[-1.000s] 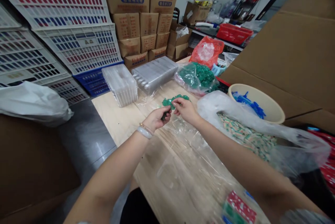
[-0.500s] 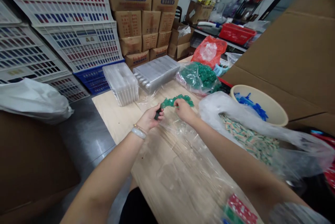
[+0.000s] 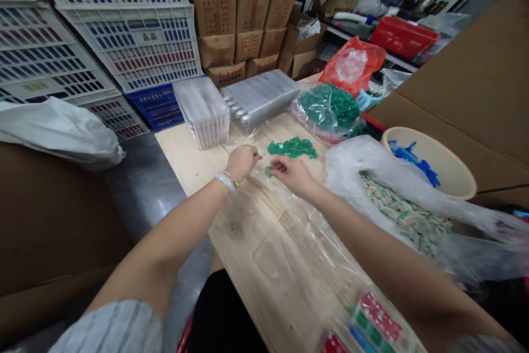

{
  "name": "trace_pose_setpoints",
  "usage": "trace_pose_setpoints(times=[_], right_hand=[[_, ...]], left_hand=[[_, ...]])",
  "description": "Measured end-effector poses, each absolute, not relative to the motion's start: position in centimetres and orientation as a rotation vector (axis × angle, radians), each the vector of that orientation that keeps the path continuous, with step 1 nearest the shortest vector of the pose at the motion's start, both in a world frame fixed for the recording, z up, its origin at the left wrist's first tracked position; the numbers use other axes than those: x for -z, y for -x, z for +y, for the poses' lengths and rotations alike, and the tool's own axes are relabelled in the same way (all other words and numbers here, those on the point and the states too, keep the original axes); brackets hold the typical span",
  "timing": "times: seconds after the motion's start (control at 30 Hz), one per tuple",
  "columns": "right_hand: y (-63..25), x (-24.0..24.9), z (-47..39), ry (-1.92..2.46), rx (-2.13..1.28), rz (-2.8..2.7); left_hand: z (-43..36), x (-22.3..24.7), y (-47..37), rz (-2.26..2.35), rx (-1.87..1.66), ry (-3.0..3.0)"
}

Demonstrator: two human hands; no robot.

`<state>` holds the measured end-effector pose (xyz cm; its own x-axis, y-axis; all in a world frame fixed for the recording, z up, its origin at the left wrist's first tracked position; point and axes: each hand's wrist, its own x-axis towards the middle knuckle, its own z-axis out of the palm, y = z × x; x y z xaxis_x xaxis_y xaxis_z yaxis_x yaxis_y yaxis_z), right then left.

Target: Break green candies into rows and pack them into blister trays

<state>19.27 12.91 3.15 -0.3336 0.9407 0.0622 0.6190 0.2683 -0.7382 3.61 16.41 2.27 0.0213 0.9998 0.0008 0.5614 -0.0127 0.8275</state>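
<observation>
A loose heap of green pieces [image 3: 292, 147] lies on the wooden table [image 3: 173, 146]. In front of its left end is my left hand [image 3: 243, 161], fingers curled together; whatever they pinch is too small to make out. My right hand [image 3: 291, 172] is just below the heap, its fingers closed on a single green piece [image 3: 268, 171]. Clear plastic with thin sticks [image 3: 285, 215] under it stretches across the table below both hands.
Clear plastic boxes [image 3: 202, 113] and a wrapped stack [image 3: 262, 97] stand behind. At the right are a bag of green pieces [image 3: 330, 108], a bag of striped pieces [image 3: 405, 204] and a cream bowl [image 3: 458, 177]. White crates [image 3: 144, 61] rise at the left.
The dark object in my left hand no longer shows, and that hand has turned palm down. My right hand has come off the green heap with a piece. The view has shifted.
</observation>
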Motion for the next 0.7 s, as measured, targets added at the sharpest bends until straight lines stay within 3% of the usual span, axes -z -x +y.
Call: trace_pose_setpoints(times=[0.13, 0.33, 0.47, 0.7], right_hand=[[-17.8, -3.0, 8.6, 1.318, -0.927, -2.284], [-15.6, -2.3, 4.8, 1.369, -0.759, -2.462], [-14.3, -0.9, 3.4, 1.424, -0.518, -2.646], [-14.2, -2.4, 3.3, 1.447, -0.450, -2.360]], left_hand=[[16.2, -2.8, -1.8, 1.690, -0.872, -1.698], [9.0, -3.9, 1.0, 1.317, -0.967, -0.797], [5.6, -2.4, 1.3, 1.112, -1.068, -0.546], [5.3, -2.8, 1.8, 0.821, -1.005, -0.233]])
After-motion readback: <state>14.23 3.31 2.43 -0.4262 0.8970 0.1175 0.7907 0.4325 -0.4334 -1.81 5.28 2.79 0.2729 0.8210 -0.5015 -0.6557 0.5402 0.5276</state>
